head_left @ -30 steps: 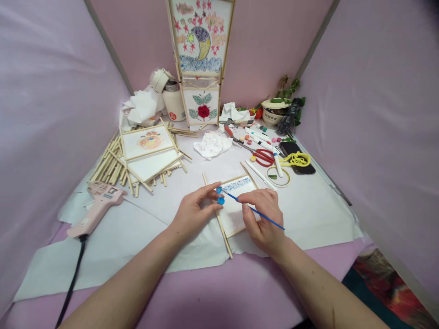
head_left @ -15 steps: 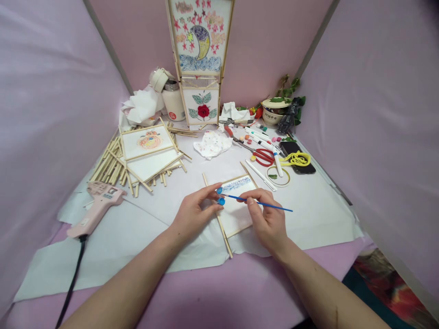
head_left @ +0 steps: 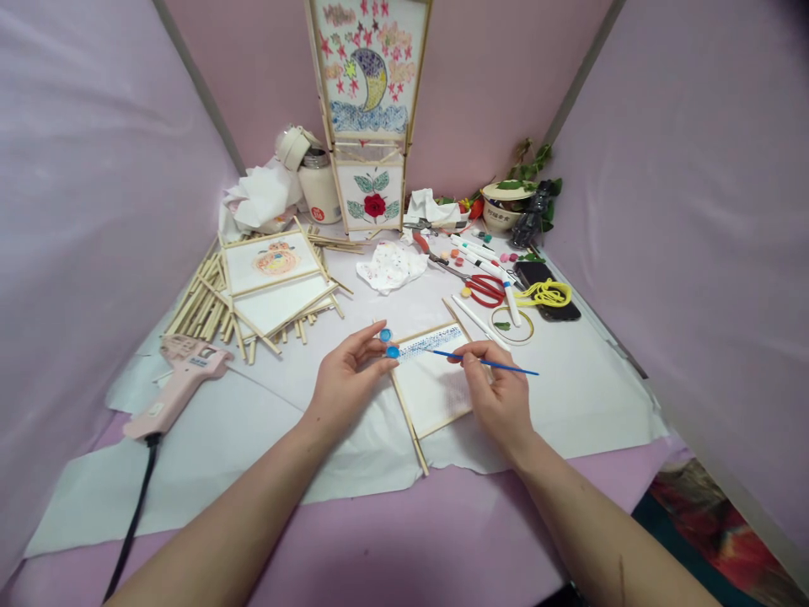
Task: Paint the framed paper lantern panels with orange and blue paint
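Between the fingertips of my left hand (head_left: 346, 375) is a small blue paint pot (head_left: 393, 352), with a round blue piece like its lid (head_left: 385, 335) just above it. My right hand (head_left: 496, 388) pinches a thin blue paintbrush (head_left: 486, 362). The brush tip points left and lies over the white panel (head_left: 433, 392), close to its painted blue band; whether it touches cannot be made out. That panel is framed with thin wooden sticks and lies flat on the table, with bands of blue and purple dabs along its far edge.
A pink glue gun (head_left: 183, 379) lies at left, below a heap of wooden sticks (head_left: 195, 303) and a framed drawing (head_left: 275, 261). Two painted panels (head_left: 372, 126) stand behind. Red-handled scissors (head_left: 486, 289), markers (head_left: 511, 299), a phone (head_left: 562, 312) and yellow cord (head_left: 547, 293) lie at right.
My left hand has moved left and up with the paint pot and lid. The brush tip has left the pot, shifting right and up over the painted band.
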`<control>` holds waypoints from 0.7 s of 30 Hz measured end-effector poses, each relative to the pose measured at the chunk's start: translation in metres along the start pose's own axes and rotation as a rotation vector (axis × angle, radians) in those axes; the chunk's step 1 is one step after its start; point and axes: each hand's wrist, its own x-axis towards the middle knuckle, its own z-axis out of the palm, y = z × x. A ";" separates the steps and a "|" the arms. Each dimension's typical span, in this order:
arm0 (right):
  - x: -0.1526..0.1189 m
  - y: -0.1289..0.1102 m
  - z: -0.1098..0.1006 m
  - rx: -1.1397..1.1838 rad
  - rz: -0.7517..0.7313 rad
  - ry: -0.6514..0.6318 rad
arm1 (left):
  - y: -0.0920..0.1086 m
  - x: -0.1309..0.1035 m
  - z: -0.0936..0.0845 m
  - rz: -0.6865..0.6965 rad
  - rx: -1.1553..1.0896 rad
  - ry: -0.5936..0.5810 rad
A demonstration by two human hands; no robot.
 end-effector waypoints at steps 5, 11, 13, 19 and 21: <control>-0.004 -0.001 0.005 -0.148 -0.189 -0.082 | 0.003 0.000 0.001 -0.007 -0.020 0.009; -0.005 -0.001 0.009 -0.167 -0.210 -0.135 | 0.003 0.000 0.001 -0.009 -0.032 0.024; -0.005 -0.001 0.010 -0.162 -0.209 -0.151 | 0.003 -0.001 0.001 -0.009 -0.037 0.017; -0.008 -0.005 0.015 -0.107 -0.219 -0.217 | 0.002 0.000 0.000 0.003 -0.018 0.007; -0.009 -0.007 0.016 -0.109 -0.242 -0.219 | 0.002 0.000 0.000 0.004 -0.021 0.008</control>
